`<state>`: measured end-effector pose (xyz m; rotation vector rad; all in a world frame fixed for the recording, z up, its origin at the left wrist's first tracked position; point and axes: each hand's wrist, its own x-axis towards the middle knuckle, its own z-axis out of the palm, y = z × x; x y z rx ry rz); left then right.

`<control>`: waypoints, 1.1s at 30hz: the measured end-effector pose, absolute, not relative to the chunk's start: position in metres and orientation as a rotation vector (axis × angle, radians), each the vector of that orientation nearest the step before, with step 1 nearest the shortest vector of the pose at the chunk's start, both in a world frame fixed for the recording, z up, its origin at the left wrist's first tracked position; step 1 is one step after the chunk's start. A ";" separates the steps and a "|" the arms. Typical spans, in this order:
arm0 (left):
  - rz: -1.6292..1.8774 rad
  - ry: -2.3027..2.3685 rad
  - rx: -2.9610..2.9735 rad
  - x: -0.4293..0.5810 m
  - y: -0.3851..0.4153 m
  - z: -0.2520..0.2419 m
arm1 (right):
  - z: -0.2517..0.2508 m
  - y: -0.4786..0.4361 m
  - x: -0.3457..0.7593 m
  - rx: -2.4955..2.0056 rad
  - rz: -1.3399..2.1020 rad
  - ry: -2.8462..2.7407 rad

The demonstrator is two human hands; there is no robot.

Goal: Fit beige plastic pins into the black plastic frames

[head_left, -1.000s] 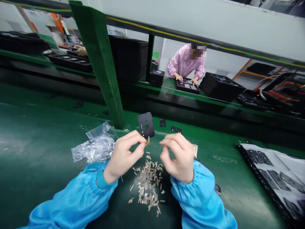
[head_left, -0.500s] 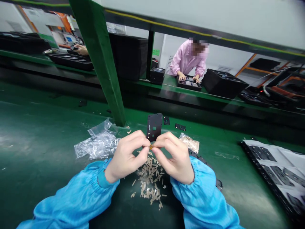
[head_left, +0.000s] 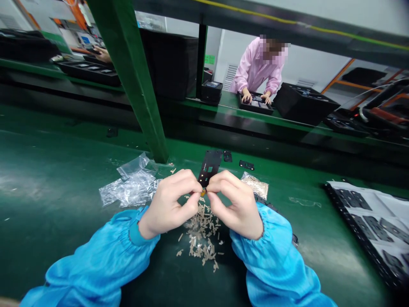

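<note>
My left hand (head_left: 169,200) pinches the lower end of a thin black perforated plate (head_left: 209,167), which stands tilted up between my hands. My right hand (head_left: 237,205) comes in from the other side, its fingertips against a tiny amber strip (head_left: 203,193) at the plate's lower edge. The fingers hide most of that strip. Below my hands lies a loose pile of small beige strips (head_left: 202,230) on the green mat (head_left: 64,238).
A crumpled clear plastic bag (head_left: 131,183) lies left of my hands, and a small bag of strips (head_left: 254,185) lies right. Small black parts (head_left: 246,165) sit beyond the plate. A tray of black plates (head_left: 367,226) is at right. A green post (head_left: 134,85) rises ahead; beyond it a co-worker (head_left: 258,68) handles a tray.
My right hand has moved left and now meets my left hand at the plate's lower edge. The plate has swung to lean rightward. The view has shifted slightly.
</note>
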<state>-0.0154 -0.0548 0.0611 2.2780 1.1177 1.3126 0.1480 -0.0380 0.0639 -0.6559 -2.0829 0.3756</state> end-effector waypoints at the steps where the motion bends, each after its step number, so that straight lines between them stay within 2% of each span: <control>1: 1.320 1.106 2.250 -0.016 -0.054 0.062 | 0.065 -0.038 0.149 -0.664 0.368 -2.075; 7: 1.342 1.027 1.905 -0.023 -0.048 0.055 | 0.074 -0.039 0.156 -0.609 0.336 -2.045; 11: 1.318 0.923 1.659 -0.024 -0.046 0.046 | 0.069 -0.039 0.157 -0.556 0.113 -2.149; 19: 1.242 0.833 1.528 -0.017 -0.053 0.048 | 0.063 -0.041 0.148 -0.530 -0.219 -2.048; 24: 1.191 0.828 1.522 -0.014 -0.054 0.049 | 0.065 -0.042 0.144 -0.479 -0.271 -2.022; 28: 1.283 0.866 1.599 -0.015 -0.054 0.047 | 0.062 -0.040 0.148 -0.526 -0.109 -1.986; 33: 1.482 0.979 1.861 -0.017 -0.060 0.047 | 0.056 -0.035 0.149 -0.742 0.585 -1.628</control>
